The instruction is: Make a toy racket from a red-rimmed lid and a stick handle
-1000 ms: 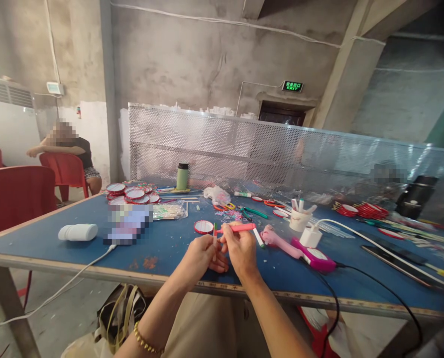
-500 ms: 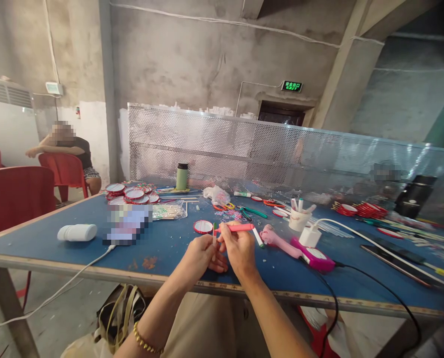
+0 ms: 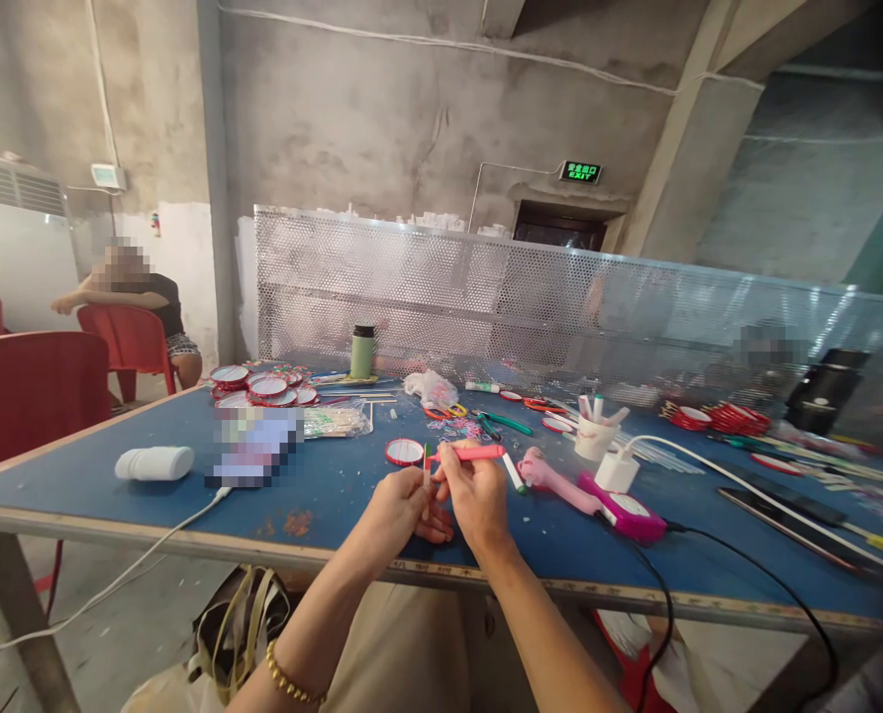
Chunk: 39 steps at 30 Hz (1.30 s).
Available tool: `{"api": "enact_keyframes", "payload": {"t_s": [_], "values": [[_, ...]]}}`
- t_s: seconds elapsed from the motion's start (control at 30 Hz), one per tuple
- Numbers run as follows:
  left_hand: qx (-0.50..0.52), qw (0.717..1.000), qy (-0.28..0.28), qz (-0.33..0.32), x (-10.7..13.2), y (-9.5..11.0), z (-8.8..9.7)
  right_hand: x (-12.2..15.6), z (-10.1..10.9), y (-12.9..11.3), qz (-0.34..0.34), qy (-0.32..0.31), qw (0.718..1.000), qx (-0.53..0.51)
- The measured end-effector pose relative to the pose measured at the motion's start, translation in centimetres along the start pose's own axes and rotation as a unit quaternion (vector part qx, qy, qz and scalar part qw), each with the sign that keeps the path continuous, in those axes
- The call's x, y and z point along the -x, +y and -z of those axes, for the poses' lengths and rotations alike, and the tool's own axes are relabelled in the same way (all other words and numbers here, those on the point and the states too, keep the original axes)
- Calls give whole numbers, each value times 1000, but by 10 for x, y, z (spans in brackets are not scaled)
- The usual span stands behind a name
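Observation:
My left hand (image 3: 391,510) pinches a thin white strip (image 3: 427,477) upright between its fingertips. The strip's top end is green, with red just below it. In my right hand (image 3: 480,500) is a red marker pen (image 3: 484,453), lying nearly level with its tip against the strip's coloured end. Both hands meet above the table's front edge, and some fingertips are hidden behind them. A round white disc with a red rim (image 3: 404,453) lies just beyond my left hand. Right of the red pen rests a white marker with a green end (image 3: 516,475).
A pink hot-glue-gun-like tool (image 3: 560,482) and a magenta box (image 3: 624,507) with cables lie to the right. Behind them stands a paper cup (image 3: 594,436) with markers. Green-handled pliers (image 3: 507,424), a white bottle (image 3: 153,462) and piled red-rimmed discs (image 3: 267,388) lie around.
The hands, the pen and the strip have hardly moved. The red pen's tip stays against the strip. Nothing was picked up or put down.

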State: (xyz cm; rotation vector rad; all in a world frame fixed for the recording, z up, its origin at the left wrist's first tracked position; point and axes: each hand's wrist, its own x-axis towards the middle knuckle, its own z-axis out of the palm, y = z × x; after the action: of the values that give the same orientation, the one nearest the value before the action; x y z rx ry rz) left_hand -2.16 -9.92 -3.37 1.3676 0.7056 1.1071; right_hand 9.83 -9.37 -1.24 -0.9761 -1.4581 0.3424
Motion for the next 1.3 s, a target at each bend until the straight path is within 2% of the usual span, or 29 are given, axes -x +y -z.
{"api": "enact_keyframes", "payload": {"t_s": [0.27, 0.47, 0.73, 0.87, 1.0, 1.07, 1.13, 1.2, 1.3], "values": [[-2, 1000, -2, 8, 1, 1, 0, 1, 0, 1, -7, 12, 1000, -8], [80, 997, -10, 1, 2, 2, 5, 1, 5, -3, -11, 93, 995, -19], [97, 995, -19, 13, 1, 2, 9, -1, 8, 2, -19, 110, 990, -80], [30, 999, 12, 5, -1, -1, 3, -14, 32, 10, 4, 105, 993, -46], [13, 1000, 9, 2, 2, 1, -1, -39, 79, 14, 68, 43, 991, 106], [13, 1000, 8, -7, 4, 3, -1, -52, 97, 16, 112, -2, 972, 207], [9, 1000, 12, -20, 5, 3, 0, -64, 108, 19, 151, -78, 939, 298], [3, 1000, 16, -25, 4, 3, 1, -71, 109, 23, 168, -160, 889, 395], [-16, 1000, 15, -21, 3, 2, 1, -74, 99, 32, 173, -261, 800, 512]]}}
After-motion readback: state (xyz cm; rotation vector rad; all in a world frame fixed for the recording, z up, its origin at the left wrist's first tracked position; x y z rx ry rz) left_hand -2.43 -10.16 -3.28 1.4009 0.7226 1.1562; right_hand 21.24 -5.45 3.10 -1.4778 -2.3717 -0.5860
